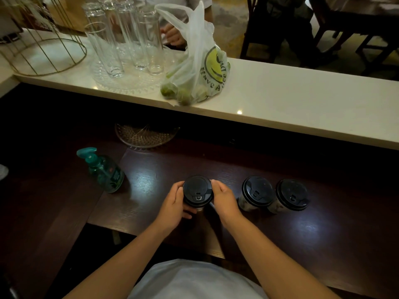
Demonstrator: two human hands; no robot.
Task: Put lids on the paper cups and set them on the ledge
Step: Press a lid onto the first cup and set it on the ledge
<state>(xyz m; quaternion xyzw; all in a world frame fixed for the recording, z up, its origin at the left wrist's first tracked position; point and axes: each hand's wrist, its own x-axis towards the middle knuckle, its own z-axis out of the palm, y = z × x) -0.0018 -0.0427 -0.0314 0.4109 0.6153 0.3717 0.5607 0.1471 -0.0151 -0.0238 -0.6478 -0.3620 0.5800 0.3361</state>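
Observation:
A paper cup with a black lid (197,190) stands on the dark wooden counter (323,234) in front of me. My left hand (176,201) grips its left side and my right hand (223,198) grips its right side, fingers curled round the rim. Two more paper cups with black lids stand to the right, one (257,192) beside the other (291,194), both untouched. The white ledge (291,100) runs across behind the counter, higher up.
On the ledge stand several upturned tall glasses (129,39) on a clear tray, a plastic bag of green fruit (198,67) and a gold wire basket (43,46). A teal pump bottle (103,169) and a glass plate (146,134) sit on the counter. A person's hand (173,35) shows beyond the ledge.

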